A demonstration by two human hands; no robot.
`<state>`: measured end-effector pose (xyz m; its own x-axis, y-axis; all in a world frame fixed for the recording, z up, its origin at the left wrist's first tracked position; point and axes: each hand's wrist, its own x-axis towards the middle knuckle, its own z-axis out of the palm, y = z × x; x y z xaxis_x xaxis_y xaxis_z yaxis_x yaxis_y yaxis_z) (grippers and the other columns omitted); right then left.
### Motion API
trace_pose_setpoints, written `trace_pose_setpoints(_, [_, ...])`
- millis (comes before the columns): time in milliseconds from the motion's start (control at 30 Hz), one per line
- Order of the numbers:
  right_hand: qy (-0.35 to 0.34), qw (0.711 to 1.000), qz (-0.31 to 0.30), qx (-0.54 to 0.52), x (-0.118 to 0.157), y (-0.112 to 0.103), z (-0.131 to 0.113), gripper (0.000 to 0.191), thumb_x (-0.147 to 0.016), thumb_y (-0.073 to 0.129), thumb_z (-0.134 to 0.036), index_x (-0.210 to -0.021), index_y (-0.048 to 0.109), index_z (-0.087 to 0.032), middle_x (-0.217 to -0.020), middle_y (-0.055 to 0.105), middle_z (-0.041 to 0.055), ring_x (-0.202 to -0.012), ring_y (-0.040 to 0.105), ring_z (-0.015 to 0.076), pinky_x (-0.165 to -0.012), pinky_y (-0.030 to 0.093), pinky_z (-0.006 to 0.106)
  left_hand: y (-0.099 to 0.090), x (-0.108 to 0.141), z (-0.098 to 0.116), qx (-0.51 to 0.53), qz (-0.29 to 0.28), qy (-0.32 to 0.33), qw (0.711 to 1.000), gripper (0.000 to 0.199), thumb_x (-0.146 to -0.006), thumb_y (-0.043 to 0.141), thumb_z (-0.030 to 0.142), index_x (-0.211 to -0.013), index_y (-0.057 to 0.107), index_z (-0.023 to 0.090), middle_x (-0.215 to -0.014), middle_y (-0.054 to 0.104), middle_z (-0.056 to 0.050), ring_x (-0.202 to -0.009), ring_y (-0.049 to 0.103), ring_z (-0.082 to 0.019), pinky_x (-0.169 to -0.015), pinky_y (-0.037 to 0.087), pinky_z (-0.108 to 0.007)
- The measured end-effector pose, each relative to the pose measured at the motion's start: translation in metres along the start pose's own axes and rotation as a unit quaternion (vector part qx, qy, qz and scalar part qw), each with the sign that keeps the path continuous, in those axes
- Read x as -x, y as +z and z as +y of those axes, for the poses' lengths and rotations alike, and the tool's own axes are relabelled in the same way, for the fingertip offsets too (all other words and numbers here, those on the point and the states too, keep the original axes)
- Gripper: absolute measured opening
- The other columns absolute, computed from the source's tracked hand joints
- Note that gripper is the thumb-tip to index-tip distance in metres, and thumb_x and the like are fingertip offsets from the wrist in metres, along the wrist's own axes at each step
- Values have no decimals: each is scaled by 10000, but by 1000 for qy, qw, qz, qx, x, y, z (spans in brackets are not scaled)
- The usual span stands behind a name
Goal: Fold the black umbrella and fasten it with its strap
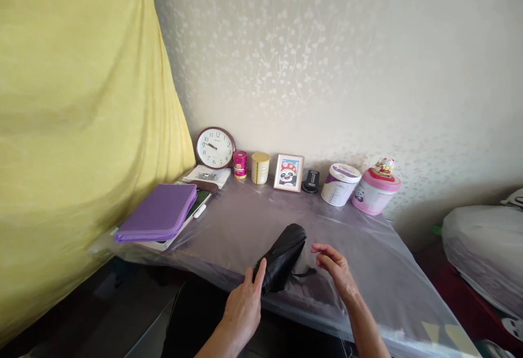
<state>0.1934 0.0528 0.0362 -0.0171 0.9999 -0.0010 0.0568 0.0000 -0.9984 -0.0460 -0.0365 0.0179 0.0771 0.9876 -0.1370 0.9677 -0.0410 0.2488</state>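
Note:
A black folded pouch-like item [284,254], perhaps a folded umbrella, lies slanted at the front edge of the plastic-covered table [253,216]. My left hand [247,298] grips its lower left end, with the index finger stretched along it. A thin black strap [305,273] trails from its right side. Just right of the item, my right hand [337,271] hovers with its fingers apart and bent, holding nothing.
Along the wall stand a clock [215,148], a pink can [240,164], a yellow can [260,168], a panda picture [289,173], a black stand [311,181] and two tubs [340,184]. A purple folder [157,213] lies left, beside a yellow curtain [81,118].

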Motion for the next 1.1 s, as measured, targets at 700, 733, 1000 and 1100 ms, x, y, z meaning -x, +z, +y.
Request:
trace_pose_setpoints(700, [-9, 996, 88, 18, -2, -29, 48, 336, -666, 610, -414, -888, 656, -166, -755, 628, 22, -580, 514, 124, -575, 447, 250, -20, -18, -55, 499, -101, -125, 851, 753, -818, 418, 476, -1394, -6, 241, -797, 623, -25, -626, 611, -145, -545, 471, -247])
trace_pose_setpoints(733, [-8, 996, 89, 20, -2, -28, 47, 341, -658, 609, -419, -881, 658, -165, -752, 629, 25, -580, 515, 127, -575, 449, 253, -23, -17, -56, 447, -63, -121, 884, 755, -824, 427, 446, -1398, -15, 232, -914, 629, -61, -713, 624, -151, -602, 476, -247])
trace_pose_setpoints(1000, [-9, 995, 91, 30, 1, -25, 43, 336, -648, 585, -419, -854, 664, -166, -730, 636, 33, -566, 525, 144, -572, 454, 278, -26, -19, -42, 22, 7, -78, 997, 824, -778, 439, 78, -1398, -67, 276, -1078, 585, -88, -832, 621, -176, -678, 414, -253])
trace_pose_setpoints(1100, [-16, 995, 91, 29, 2, -25, 43, 318, -640, 574, -404, -835, 666, -171, -723, 640, 34, -562, 533, 149, -573, 456, 285, -25, -26, -46, 69, 0, -83, 994, 818, -746, 452, 73, -1404, 4, 259, -880, 631, -33, -759, 621, -158, -647, 400, -235])
